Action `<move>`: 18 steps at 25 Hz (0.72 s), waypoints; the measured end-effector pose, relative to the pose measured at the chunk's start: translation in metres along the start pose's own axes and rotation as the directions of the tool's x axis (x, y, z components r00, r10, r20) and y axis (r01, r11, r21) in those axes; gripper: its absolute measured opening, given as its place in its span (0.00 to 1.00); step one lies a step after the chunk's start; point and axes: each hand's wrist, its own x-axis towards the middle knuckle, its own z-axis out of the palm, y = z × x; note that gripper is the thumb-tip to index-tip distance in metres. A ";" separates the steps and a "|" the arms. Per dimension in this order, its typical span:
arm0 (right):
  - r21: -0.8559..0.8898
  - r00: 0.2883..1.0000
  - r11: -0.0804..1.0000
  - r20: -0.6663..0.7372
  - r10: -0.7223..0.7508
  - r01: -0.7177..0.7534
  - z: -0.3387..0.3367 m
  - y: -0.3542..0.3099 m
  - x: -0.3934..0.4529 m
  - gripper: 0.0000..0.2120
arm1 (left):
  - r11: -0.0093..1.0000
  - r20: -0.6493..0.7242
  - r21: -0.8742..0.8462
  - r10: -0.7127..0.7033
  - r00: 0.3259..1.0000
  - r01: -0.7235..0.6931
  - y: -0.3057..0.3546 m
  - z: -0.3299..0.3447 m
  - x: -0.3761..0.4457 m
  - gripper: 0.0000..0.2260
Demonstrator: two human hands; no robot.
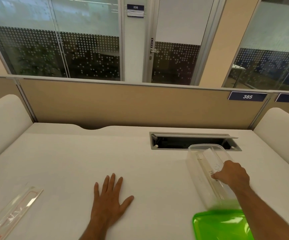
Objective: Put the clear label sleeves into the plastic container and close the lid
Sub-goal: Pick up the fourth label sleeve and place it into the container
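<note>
The left hand (110, 200) is laid flat on the table (62, 161), fingers straight. A clear sleeve (214, 172) is pinched by the right hand (231, 175) inside the clear container (194, 168). The green lid (219, 226) lies near that arm. Another sleeve (14, 210) lies far left of the left hand.

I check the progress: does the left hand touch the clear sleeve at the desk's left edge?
Apart. The head view shows bare desk between the flat left hand and the clear label sleeve.
</note>
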 end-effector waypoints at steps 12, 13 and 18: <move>-0.096 0.999 0.995 0.047 0.002 0.002 0.020 -0.005 0.000 0.23 | 1.000 -0.010 -0.012 -0.009 1.000 0.009 0.001 -0.001 0.002 0.42; -0.095 0.999 0.995 0.052 0.002 0.003 0.021 -0.004 0.000 0.22 | 1.000 -0.007 -0.010 -0.010 1.000 0.010 0.001 0.000 0.002 0.42; -0.072 1.000 0.997 0.011 0.000 0.001 0.016 -0.004 -0.003 0.18 | 1.000 0.035 -0.006 -0.014 0.999 0.014 0.001 -0.003 0.002 0.43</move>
